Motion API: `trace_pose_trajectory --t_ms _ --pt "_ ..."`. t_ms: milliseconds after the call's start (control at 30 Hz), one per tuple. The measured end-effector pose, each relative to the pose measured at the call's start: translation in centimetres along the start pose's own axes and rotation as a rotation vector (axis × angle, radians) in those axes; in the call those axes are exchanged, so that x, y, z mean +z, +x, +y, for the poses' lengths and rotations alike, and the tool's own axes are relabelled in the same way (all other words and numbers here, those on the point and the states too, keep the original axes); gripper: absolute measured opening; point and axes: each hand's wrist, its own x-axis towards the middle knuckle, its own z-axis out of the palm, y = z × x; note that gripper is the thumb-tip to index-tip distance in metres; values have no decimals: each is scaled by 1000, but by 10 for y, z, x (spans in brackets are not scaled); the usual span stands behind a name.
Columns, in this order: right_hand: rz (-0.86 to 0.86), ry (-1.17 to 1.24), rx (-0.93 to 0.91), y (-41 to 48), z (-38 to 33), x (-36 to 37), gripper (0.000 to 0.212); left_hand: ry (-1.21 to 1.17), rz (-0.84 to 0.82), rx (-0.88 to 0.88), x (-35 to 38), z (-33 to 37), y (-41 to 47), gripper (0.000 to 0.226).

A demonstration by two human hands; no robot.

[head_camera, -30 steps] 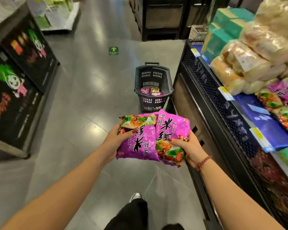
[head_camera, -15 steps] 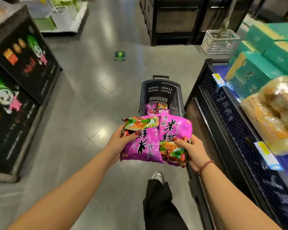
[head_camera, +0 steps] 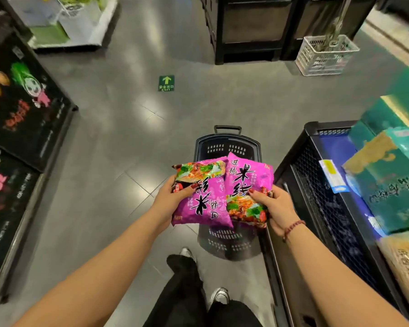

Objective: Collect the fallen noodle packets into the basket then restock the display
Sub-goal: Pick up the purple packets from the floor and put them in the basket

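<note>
Left hand [head_camera: 169, 199]: fingers clamped on left packet [head_camera: 203, 201].
Right hand [head_camera: 275, 206]: fingers clamped on right packet [head_camera: 247, 182].
Packets: side by side, edges touching, above basket [head_camera: 227, 147].
Basket: on floor [head_camera: 118, 142], just beside shelf [head_camera: 316, 197] edge; open floor on its left.

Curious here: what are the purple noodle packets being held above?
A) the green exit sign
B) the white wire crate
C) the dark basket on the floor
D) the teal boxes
C: the left hand and right hand hold the purple packets directly over the dark basket, whose rim shows behind them.
</note>
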Motion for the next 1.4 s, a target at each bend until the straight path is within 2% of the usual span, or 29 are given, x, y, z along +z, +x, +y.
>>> trace_pose_trajectory --t_ms 167,267,433,633,867,1100,1400 --pt "97 -11 -15 84 -25 14 29 34 -39 -32 3 36 93 34" --pt "155 -15 -8 137 -43 23 25 73 -91 -45 4 64 157 43" --pt "233 -56 22 216 -67 39 14 144 -125 -94 11 98 251 42" --pt "260 -91 96 285 -74 36 19 217 -68 -128 27 91 329 43" --pt "285 -178 147 378 -35 9 23 339 50 -71 53 19 406 61" --pt "268 -315 150 478 71 -21 23 377 177 -95 82 -107 489 67" --pt "249 -380 175 592 214 -43 22 472 240 -112 76 -243 597 67"
